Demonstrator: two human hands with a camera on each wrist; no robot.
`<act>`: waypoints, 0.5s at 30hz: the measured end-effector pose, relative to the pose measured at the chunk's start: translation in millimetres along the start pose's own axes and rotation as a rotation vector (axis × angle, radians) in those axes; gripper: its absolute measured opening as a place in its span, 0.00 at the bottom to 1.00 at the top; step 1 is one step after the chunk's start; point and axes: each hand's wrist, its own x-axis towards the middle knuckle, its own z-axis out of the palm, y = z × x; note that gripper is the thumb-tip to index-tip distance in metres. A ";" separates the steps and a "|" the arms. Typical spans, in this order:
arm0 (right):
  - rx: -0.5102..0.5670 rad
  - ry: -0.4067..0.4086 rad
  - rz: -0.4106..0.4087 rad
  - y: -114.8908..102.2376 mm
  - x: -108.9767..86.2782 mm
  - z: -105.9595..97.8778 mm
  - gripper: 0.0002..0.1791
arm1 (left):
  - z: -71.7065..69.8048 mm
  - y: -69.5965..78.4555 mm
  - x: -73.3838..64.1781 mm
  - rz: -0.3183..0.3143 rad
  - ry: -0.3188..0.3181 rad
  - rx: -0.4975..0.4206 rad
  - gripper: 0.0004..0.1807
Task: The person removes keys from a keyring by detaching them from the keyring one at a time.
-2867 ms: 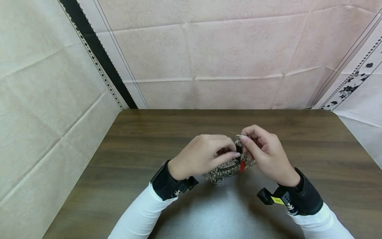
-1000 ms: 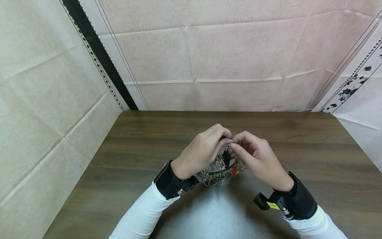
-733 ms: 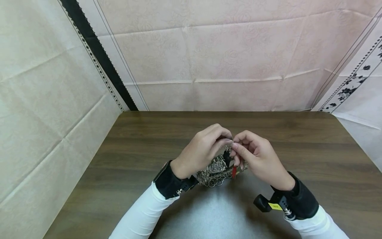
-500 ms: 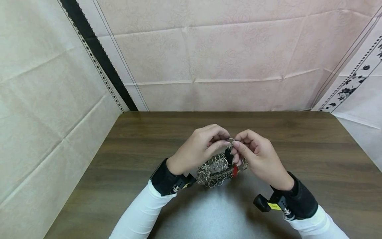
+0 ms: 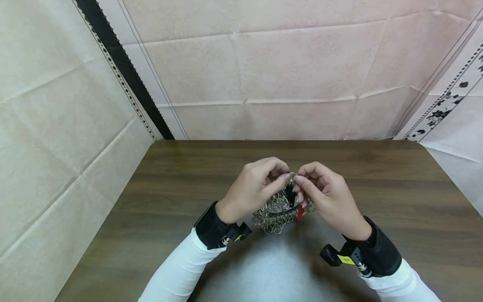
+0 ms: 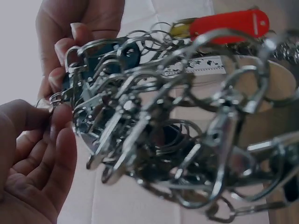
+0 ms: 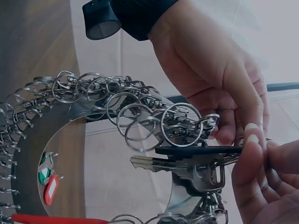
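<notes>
A thin metal key ring spans the fingertips of both hands in the head view. My left hand pinches its left side between thumb and index finger; my right hand pinches the right side. Below hangs a key with a black head, best seen in the right wrist view. Directly under the hands is a hoop hung with many metal clasps and rings. A red key tag dangles from it. The fingertips hide part of the key ring.
A green tag and another red tag appear inside the hoop in the right wrist view. Under everything is a brown wooden table. Patterned cloth hangs behind and at both sides.
Since the earliest frame, the right hand has moved left and the bunch has shifted slightly left. The fingertips met around one second ago, then parted a little, showing the key ring between them.
</notes>
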 end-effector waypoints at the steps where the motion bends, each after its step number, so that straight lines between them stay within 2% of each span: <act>1: -0.006 0.001 -0.001 0.1 0.2 0.5 0.02 | 0.2 0.5 -0.4 0.005 0.009 0.011 0.01; 8: -0.106 0.015 0.010 1.4 0.3 5.3 0.04 | 0.9 0.7 -2.1 0.046 0.063 0.055 0.01; 15: -0.236 0.006 -0.067 8.4 -0.2 9.9 0.15 | 2.0 -1.3 -1.5 0.104 0.089 0.084 0.01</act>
